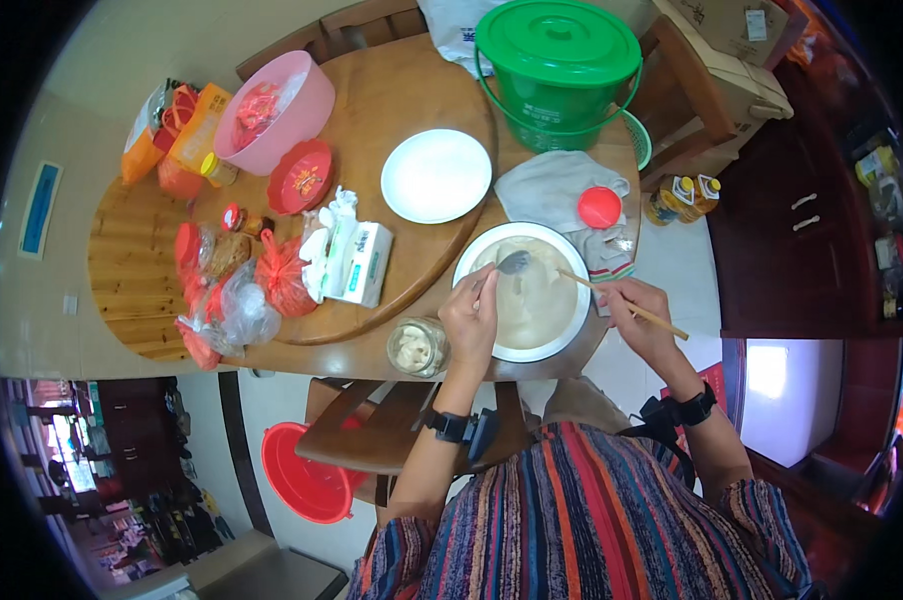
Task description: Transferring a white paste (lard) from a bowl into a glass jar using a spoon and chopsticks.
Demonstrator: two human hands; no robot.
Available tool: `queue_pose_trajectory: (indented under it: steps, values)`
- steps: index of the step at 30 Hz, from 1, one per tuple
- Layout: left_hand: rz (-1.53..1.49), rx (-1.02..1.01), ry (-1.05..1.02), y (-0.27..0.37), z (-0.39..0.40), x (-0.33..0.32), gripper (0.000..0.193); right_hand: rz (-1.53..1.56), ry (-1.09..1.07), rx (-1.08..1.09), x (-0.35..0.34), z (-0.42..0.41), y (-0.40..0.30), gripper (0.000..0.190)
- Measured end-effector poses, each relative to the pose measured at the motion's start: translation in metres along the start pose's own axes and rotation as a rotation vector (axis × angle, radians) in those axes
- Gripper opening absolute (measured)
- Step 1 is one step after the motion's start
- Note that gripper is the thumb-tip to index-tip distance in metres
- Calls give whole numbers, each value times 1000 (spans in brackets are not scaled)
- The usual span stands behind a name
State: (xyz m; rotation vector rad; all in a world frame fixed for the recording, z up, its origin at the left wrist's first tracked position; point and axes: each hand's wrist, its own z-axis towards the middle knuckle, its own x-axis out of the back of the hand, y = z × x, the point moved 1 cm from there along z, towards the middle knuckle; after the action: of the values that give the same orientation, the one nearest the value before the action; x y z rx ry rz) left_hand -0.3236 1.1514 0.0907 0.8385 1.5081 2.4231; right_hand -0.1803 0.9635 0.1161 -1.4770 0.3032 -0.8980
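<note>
In my left hand (469,319) is a metal spoon (514,262), its bowl above a white basin (461,264) near the table's front edge. Pale, creamy batter (538,315) fills much of the basin. My right hand (637,313) grips a wooden chopstick (658,321), or a thin pair that I cannot separate by eye; the tip reaches over the batter at the basin's right side. Just left of my left hand stands an uncapped glass jar (418,347) with a whitish, lumpy substance inside. A red lid (599,208) lies on a grey cloth (545,184) behind the basin.
A white plate (436,176) rests on the raised wooden turntable (391,90). Behind the cloth stands a lidded green bucket (560,97). Leftward are a tissue pack (367,264), red plastic bags (285,277) and a pink tub (301,112). A chair (376,435) touches the near side.
</note>
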Motion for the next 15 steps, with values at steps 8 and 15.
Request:
queue_pose_trajectory:
  steps: [8,15]
  values:
    - [14,-80,-179,-5,17,-29,9,-99,-40,49,12,-3,2,15]
    - [25,-150,-458,-11,28,-32,11,-34,15,11,13,-4,23,17]
